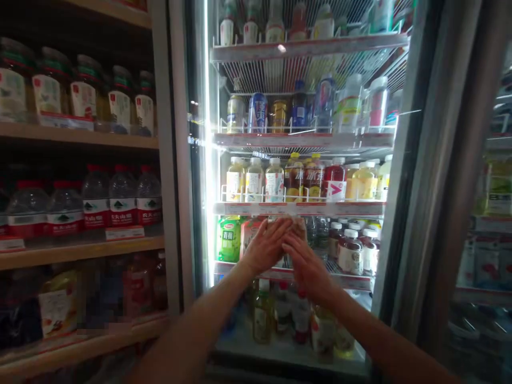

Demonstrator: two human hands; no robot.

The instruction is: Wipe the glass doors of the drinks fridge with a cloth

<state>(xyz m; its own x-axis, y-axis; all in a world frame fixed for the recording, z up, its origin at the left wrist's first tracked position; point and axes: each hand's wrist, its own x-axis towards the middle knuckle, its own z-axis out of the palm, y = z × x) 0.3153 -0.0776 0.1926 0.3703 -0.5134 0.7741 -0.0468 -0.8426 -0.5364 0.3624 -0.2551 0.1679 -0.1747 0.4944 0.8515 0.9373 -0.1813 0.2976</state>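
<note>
Both of my arms reach forward to the glass door (240, 282) of a lit drinks cooler. My left hand (269, 242) lies with its fingers stretched to the right, holding a pale cloth (299, 225) against the glass. From the right, my right hand (306, 261) meets it, its fingers angled up and left onto the same cloth. The fingertips of the two hands touch or nearly touch. Most of the cloth is hidden under them. Behind the glass, bottles (274, 178) stand on the shelf just above my hands, and a green package (229, 238) is to their left.
Open wooden shelves (80, 248) with red-capped water bottles (122, 194) and jars of drink (86, 88) stand on the left. A metal door frame (430, 213) runs down the right side, with another glass-fronted cooler (486, 224) past it. A bright light strip (207, 133) edges the cooler.
</note>
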